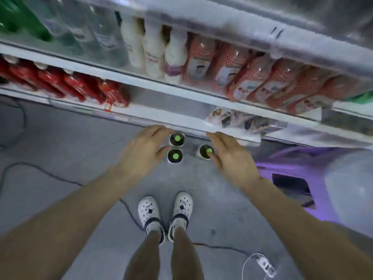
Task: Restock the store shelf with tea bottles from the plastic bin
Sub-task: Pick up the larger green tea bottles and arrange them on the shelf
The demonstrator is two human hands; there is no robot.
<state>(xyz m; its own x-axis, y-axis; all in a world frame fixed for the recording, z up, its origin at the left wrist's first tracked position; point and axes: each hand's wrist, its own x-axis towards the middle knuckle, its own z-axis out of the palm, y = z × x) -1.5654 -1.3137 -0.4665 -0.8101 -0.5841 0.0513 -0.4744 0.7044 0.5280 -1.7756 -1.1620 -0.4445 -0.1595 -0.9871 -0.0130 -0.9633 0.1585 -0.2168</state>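
Note:
Three tea bottles with green caps show from above, below the lowest shelf edge (193,123): one (177,139) at the back, one (175,156) just in front of it, and a third (205,151) to the right. My left hand (143,150) is spread just left of the first two, thumb near the front one. On the other side, my right hand (230,156) has its fingers stretched out and its thumb overlapping the third bottle's cap. I cannot tell whether either hand touches a bottle. The plastic bin (282,164), tinted purple, lies at the right.
Above are shelves of red bottles (80,85), white bottles (153,55) and orange-patterned bottles (252,77). An open gap (167,98) lies on the lower shelf. A black cable (60,178) crosses the grey floor, and a white power strip (266,265) lies near my feet (165,213).

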